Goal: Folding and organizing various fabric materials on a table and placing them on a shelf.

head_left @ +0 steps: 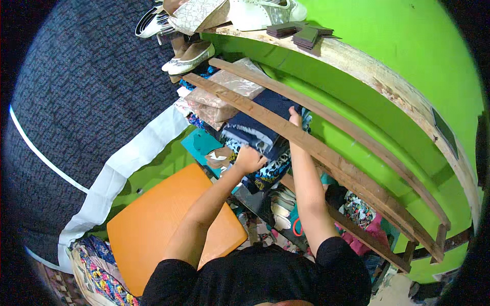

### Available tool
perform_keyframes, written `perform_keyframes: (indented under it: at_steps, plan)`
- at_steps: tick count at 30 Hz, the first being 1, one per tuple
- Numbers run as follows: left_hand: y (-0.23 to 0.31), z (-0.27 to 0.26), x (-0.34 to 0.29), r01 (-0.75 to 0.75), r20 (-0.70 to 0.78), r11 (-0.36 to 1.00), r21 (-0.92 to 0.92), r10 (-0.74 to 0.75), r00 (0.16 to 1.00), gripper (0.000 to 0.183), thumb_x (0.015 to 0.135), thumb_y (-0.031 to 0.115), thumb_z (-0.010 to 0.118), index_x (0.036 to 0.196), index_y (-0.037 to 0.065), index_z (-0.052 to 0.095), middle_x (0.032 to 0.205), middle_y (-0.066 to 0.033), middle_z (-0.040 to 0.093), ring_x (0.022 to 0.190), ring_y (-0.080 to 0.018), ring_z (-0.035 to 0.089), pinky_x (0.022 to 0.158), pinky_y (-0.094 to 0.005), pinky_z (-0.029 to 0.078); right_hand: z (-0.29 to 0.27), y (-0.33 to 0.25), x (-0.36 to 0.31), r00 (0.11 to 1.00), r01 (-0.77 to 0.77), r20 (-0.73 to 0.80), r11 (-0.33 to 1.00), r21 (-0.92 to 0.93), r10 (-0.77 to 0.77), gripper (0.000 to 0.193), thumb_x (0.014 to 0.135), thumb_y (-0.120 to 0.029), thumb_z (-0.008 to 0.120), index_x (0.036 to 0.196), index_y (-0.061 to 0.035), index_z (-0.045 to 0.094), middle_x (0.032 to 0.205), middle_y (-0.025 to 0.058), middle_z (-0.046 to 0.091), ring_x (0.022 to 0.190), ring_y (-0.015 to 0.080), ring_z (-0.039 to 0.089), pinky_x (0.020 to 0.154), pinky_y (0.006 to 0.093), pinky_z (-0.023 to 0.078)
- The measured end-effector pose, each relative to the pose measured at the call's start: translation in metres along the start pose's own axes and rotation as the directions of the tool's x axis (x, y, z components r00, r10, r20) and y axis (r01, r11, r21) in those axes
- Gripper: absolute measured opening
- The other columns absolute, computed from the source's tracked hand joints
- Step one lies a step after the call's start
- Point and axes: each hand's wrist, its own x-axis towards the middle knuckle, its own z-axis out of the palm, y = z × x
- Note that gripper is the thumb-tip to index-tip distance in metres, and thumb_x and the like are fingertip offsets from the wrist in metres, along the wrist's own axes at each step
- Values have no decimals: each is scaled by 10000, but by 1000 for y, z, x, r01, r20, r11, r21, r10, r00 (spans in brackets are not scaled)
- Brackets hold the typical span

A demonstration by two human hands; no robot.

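Note:
A stack of folded navy cloth (278,104) lies partly under a wooden slat, its pale-edged layers showing at the front. My left hand (250,159) is closed on the front edge of this cloth, fingers curled in. At the right edge of the stack, between two slats, my right hand (295,117) grips the same cloth; its thumb shows and the other fingers are hidden. Below the navy layers sits blue, white and black patterned fabric (275,171). To the left of the cloth, a clear-wrapped beige package (219,99) rests against it.
Long wooden slats (352,178) cross above the shelf beside my right arm. An orange chair (173,224) stands at lower left. White shoes (255,15) and dark flat pieces (301,34) sit on an upper wooden shelf (377,69). Patterned fabric (99,262) is heaped at lower left.

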Motion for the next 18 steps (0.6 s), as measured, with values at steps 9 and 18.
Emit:
perform_keyframes:
  at_steps: [9,18]
  plan:
    - [3,6,-1,-158,-479,985,-69,106,871,271,767,320,434,723,128,621,730,-67,558,806,-252,489,879,-515,241,-21,6,10,956,113,-251,979,-168,-153,430,823,-221,521,1176,4,427,1138,110,506,971,256,500,859,327,378]
    - [-7,10,-1,-75,-256,990,-123,41,966,409,731,382,420,580,55,613,639,-162,548,752,-322,515,902,-572,229,-34,-20,-34,917,-379,-193,915,-138,350,896,683,-578,575,1185,125,339,1203,236,398,1085,291,405,889,314,348]
